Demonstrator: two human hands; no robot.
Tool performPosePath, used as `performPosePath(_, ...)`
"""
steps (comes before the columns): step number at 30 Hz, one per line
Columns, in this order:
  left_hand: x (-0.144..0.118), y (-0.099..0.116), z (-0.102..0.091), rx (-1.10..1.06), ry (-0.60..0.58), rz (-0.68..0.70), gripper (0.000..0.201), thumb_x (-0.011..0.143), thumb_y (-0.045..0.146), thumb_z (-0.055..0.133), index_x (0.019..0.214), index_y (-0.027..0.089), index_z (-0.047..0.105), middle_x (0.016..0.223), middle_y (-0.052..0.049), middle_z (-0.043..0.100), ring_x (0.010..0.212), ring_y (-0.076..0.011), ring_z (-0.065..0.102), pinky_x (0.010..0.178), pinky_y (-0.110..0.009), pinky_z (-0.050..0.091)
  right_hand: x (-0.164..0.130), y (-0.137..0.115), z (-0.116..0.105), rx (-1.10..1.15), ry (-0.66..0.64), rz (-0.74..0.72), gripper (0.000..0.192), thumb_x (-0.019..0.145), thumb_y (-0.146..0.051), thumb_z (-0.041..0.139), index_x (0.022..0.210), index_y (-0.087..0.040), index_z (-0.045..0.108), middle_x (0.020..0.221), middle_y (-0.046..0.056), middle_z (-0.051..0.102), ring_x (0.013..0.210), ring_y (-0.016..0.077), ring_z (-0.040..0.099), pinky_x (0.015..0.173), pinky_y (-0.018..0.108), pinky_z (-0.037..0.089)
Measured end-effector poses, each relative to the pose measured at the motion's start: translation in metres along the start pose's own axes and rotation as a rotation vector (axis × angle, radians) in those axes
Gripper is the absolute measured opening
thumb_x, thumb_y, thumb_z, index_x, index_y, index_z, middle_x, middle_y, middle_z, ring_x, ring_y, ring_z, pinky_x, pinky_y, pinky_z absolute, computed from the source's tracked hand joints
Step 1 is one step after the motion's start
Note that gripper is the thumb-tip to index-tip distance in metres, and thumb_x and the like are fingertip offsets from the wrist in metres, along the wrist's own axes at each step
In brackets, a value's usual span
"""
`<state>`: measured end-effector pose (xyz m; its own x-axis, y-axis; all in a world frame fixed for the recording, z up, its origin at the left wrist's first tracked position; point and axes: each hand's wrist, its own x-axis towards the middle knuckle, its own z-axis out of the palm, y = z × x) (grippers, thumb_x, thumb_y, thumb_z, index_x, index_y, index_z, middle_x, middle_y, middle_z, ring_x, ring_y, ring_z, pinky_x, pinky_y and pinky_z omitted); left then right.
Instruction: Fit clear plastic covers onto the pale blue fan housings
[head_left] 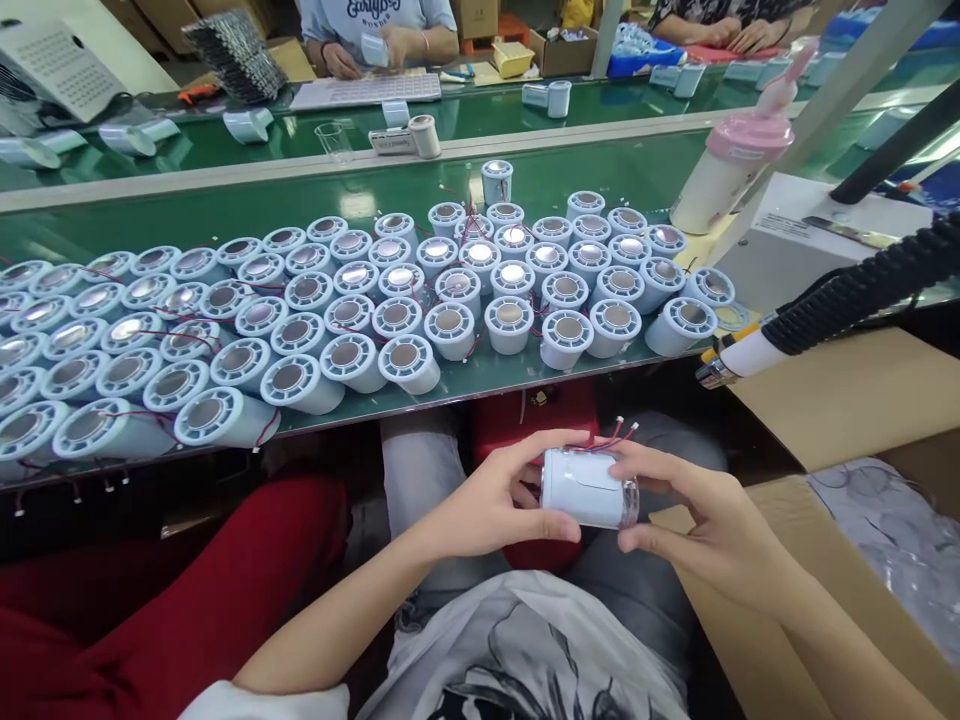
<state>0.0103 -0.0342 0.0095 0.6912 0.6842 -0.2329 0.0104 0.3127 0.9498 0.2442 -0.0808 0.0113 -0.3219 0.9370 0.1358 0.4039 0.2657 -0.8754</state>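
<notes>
Green and glossy, the surface (525,380) runs across the view at the edge of a factory line, and below its near edge, over the person's lap, both hands meet on one pale blue can (589,487). The left hand (491,505) closes on the can's left end, thumb along the lower side and fingers curled over the top; the right hand (701,520) clasps the right end, where a clear rim shows, with fingertips above and thumb beneath. So both grips are closed on the can, which lies on its side, clear of the surface and held between the hands. Thin red and white wires (619,433) stick up from its upper edge, just beside the right fingertips. Judging by this hold, the step in hand looks like checking or turning a single unit; a next move would call for a steady two-handed hold and care that the wires are not pinched or tugged. Outward from the hands, the surface carries a packed batch of like cans (450,325), most lying tilted with their round metal-faced ends toward the camera, some with red wires trailing between them. To the right a nozzle (720,365) on a black ribbed hose points at the batch, and an open carton (847,400) stands near the right arm. A pink-capped bottle (731,170) stands farther back. Across the line, other people's hands work at their own places.
</notes>
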Motion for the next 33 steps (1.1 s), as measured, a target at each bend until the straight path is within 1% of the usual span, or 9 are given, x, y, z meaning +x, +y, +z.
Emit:
performPosePath(2, -0.002, 0.004, 0.0, 0.091, 0.002, 0.035, 0.076, 0.065, 0.026, 0.083, 0.133, 0.031, 0.05, 0.131, -0.008, 0.056, 0.104, -0.0225, 0.062, 0.081, -0.029, 0.053, -0.002, -0.001, -0.002, 0.073, -0.024, 0.058, 0.04, 0.079, -0.027, 0.076, 0.114, -0.03, 0.059, 0.126, 0.005, 0.063, 0.111, 0.0234, 0.063, 0.09, 0.03, 0.056)
performPosePath(5, -0.003, 0.008, -0.001, 0.136, -0.007, 0.1, 0.075, 0.065, 0.024, 0.083, 0.133, 0.031, 0.052, 0.137, -0.007, 0.053, 0.114, -0.0246, 0.058, 0.092, -0.033, 0.051, -0.001, -0.004, -0.005, 0.174, -0.063, 0.16, 0.04, 0.08, -0.028, 0.075, 0.115, -0.035, 0.057, 0.119, 0.0, 0.064, 0.105, 0.0195, 0.066, 0.09, 0.027, 0.056)
performPosePath(10, -0.002, 0.01, -0.003, 0.215, -0.011, 0.187, 0.076, 0.063, 0.021, 0.084, 0.132, 0.032, 0.053, 0.137, -0.007, 0.053, 0.12, -0.026, 0.056, 0.097, -0.035, 0.049, 0.004, -0.009, -0.007, 0.349, -0.096, 0.227, 0.039, 0.08, -0.03, 0.075, 0.114, -0.038, 0.058, 0.113, -0.003, 0.063, 0.102, 0.0157, 0.065, 0.088, 0.023, 0.055)
performPosePath(13, -0.001, 0.011, -0.004, 0.276, -0.013, 0.228, 0.078, 0.061, 0.019, 0.085, 0.132, 0.031, 0.053, 0.136, -0.006, 0.055, 0.121, -0.0257, 0.055, 0.102, -0.036, 0.045, 0.007, -0.011, -0.007, 0.46, -0.115, 0.276, 0.035, 0.081, -0.033, 0.074, 0.113, -0.036, 0.059, 0.109, -0.002, 0.064, 0.099, 0.0155, 0.064, 0.086, 0.023, 0.056)
performPosePath(16, 0.0, 0.013, -0.005, 0.316, -0.014, 0.255, 0.079, 0.063, 0.018, 0.084, 0.133, 0.03, 0.051, 0.137, -0.006, 0.055, 0.124, -0.0253, 0.053, 0.105, -0.036, 0.043, 0.009, -0.011, -0.008, 0.566, -0.139, 0.327, 0.035, 0.082, -0.037, 0.073, 0.113, -0.032, 0.058, 0.107, 0.001, 0.064, 0.098, 0.0174, 0.063, 0.082, 0.026, 0.056)
performPosePath(21, 0.006, 0.016, -0.008, 0.396, -0.049, 0.334, 0.082, 0.062, 0.015, 0.084, 0.134, 0.034, 0.05, 0.139, -0.002, 0.054, 0.13, -0.0226, 0.047, 0.109, -0.034, 0.037, 0.013, -0.006, -0.011, 0.66, -0.165, 0.414, 0.036, 0.083, -0.038, 0.071, 0.112, -0.027, 0.055, 0.105, 0.004, 0.063, 0.093, 0.0176, 0.062, 0.075, 0.026, 0.055)
performPosePath(24, 0.011, 0.018, -0.009, 0.426, -0.051, 0.361, 0.083, 0.062, 0.014, 0.084, 0.135, 0.034, 0.049, 0.139, -0.002, 0.054, 0.129, -0.0218, 0.048, 0.111, -0.033, 0.036, 0.016, -0.005, -0.012, 0.683, -0.152, 0.442, 0.036, 0.082, -0.04, 0.072, 0.11, -0.025, 0.055, 0.104, 0.003, 0.063, 0.088, 0.0153, 0.06, 0.072, 0.023, 0.054)
performPosePath(26, 0.014, 0.018, -0.01, 0.431, -0.054, 0.37, 0.083, 0.062, 0.015, 0.084, 0.135, 0.034, 0.049, 0.139, -0.002, 0.054, 0.129, -0.0222, 0.048, 0.11, -0.033, 0.036, 0.019, -0.006, -0.013, 0.699, -0.123, 0.468, 0.037, 0.081, -0.042, 0.073, 0.108, -0.024, 0.056, 0.098, 0.002, 0.064, 0.083, 0.0136, 0.06, 0.069, 0.021, 0.053)
performPosePath(33, 0.021, 0.021, -0.013, 0.393, -0.075, 0.33, 0.081, 0.062, 0.016, 0.084, 0.134, 0.032, 0.051, 0.138, -0.005, 0.055, 0.128, -0.0232, 0.049, 0.108, -0.034, 0.039, 0.024, -0.002, -0.009, 0.82, -0.052, 0.594, 0.041, 0.08, -0.05, 0.071, 0.102, -0.021, 0.054, 0.081, -0.002, 0.064, 0.066, 0.011, 0.064, 0.058, 0.02, 0.056)
